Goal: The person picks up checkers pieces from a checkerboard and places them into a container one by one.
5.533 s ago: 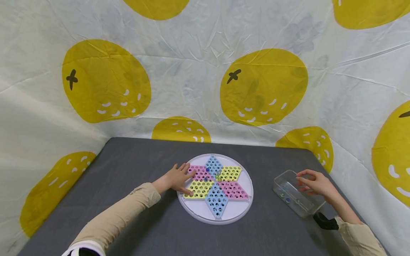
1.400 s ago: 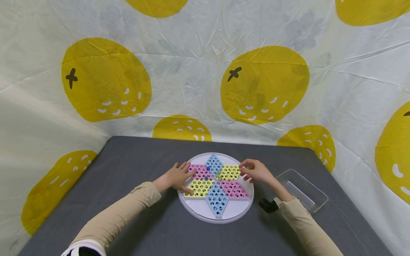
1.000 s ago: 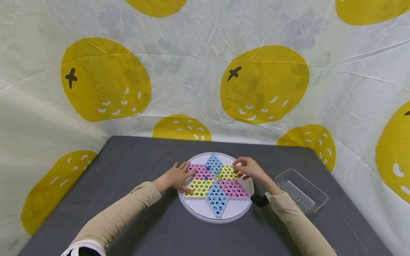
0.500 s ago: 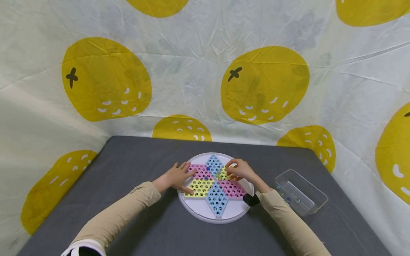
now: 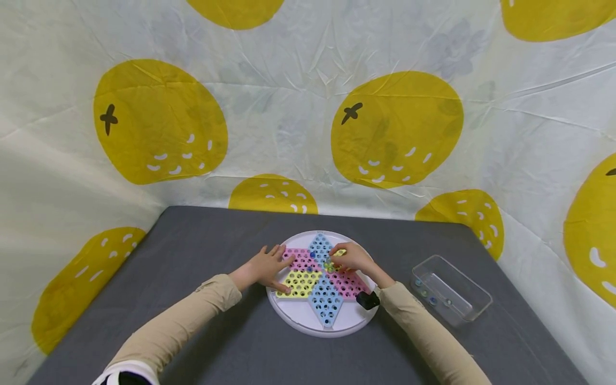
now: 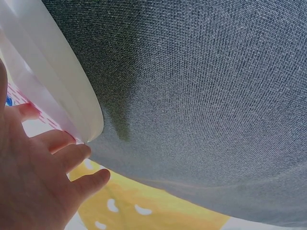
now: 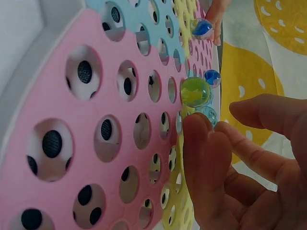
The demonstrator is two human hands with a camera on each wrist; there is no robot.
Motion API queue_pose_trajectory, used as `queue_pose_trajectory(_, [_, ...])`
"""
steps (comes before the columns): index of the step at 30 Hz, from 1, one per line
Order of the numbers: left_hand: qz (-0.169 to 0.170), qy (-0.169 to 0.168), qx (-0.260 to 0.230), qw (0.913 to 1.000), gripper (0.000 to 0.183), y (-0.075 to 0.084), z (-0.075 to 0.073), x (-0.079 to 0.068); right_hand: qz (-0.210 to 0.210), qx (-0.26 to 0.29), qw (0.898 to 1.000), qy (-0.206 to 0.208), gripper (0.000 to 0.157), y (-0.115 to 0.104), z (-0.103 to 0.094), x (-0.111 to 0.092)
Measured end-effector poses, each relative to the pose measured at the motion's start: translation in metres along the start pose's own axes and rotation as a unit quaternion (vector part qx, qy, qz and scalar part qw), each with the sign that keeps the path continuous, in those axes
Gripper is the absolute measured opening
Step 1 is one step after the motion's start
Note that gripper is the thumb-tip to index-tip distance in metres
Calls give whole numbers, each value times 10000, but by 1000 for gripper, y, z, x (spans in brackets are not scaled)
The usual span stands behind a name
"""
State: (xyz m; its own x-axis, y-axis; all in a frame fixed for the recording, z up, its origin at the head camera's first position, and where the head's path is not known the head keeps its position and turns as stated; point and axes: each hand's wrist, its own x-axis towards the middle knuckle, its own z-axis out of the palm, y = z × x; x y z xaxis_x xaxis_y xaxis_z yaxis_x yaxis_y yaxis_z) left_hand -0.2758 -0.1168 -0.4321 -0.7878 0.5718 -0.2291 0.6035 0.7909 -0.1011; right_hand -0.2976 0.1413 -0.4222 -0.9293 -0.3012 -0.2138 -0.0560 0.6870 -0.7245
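Observation:
A round white Chinese checkers board (image 5: 298, 320) with a pink, yellow and blue star lies on the table. My left hand (image 5: 267, 267), fingers spread, rests on the board's left side; in the left wrist view its fingertips reach over the rim. My right hand (image 5: 355, 258) is over the star's centre. At its thumb and fingertips, in the right wrist view, a light blue marble (image 7: 209, 114) shows, partly hidden and seemingly pinched. Close by on the board are a yellow-green marble (image 7: 194, 92), a blue marble (image 7: 212, 77) and a clear marble with blue inside (image 7: 201, 29).
A clear plastic box (image 5: 474, 286) with several marbles (image 5: 433, 301) stands right of the board. A dark grey cloth (image 5: 212, 235) covers the table. Behind hangs a white curtain (image 5: 279, 133) with yellow fruit prints.
My right hand has moved from the clear box to the board, then left across the yellow point to the star's centre. My left hand stays where it was.

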Motion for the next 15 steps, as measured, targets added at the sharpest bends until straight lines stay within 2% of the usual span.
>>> queue_pose_trajectory(6, [-15, -14, 18, 10000, 91, 0, 1, 1, 113, 145, 9997, -157, 26, 1, 1, 6])
queue_pose_trajectory(15, [-6, -12, -29, 10000, 92, -1, 2, 2, 262, 171, 9994, -128, 22, 4, 3, 13])
